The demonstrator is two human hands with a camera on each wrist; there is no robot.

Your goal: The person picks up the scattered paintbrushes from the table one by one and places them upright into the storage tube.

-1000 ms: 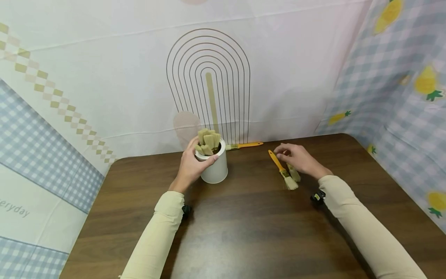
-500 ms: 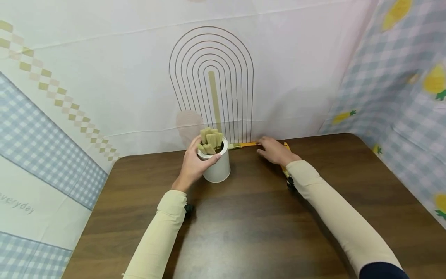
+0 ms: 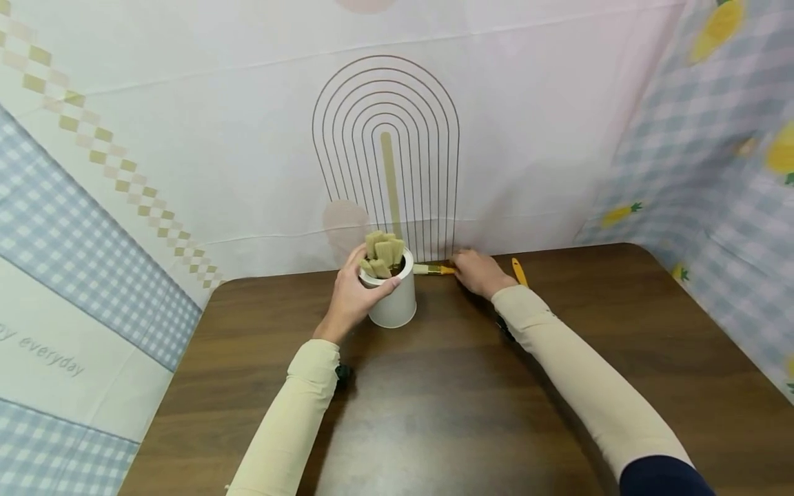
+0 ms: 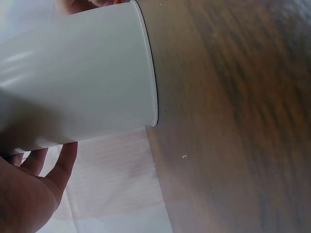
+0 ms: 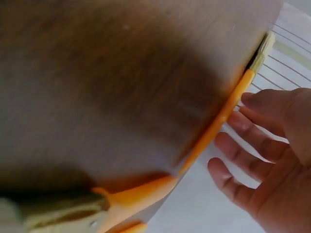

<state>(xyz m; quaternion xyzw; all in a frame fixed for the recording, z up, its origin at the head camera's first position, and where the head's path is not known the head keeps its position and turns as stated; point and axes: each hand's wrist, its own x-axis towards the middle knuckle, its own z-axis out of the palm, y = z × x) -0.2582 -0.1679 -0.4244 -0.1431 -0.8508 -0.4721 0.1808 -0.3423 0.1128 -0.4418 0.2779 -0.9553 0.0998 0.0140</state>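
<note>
My left hand (image 3: 350, 296) grips the rim of a light grey can (image 3: 397, 303), thumb at its front. Several paintbrushes (image 3: 383, 253) stand in the can, bristles up. In the left wrist view the can (image 4: 82, 77) stands on the table, with the left fingers (image 4: 65, 162) against its side. Along the table's back edge lies a paintbrush (image 3: 431, 269) with an orange handle. My right hand (image 3: 479, 272) is at its handle. The right wrist view has the loosely bent fingers (image 5: 238, 150) beside that orange handle (image 5: 221, 119), the thumb tip touching its edge.
Another orange brush handle (image 3: 520, 271) shows behind the right wrist. In the right wrist view, its orange handle (image 5: 141, 194) lies near, with a second orange tip (image 5: 133, 227) below. A white patterned cloth (image 3: 527, 124) hangs behind the dark wooden table (image 3: 403, 413).
My right hand has moved left from the two brushes on the right to the brush at the back edge. My left hand keeps its hold on the can. The head view has shifted slightly.
</note>
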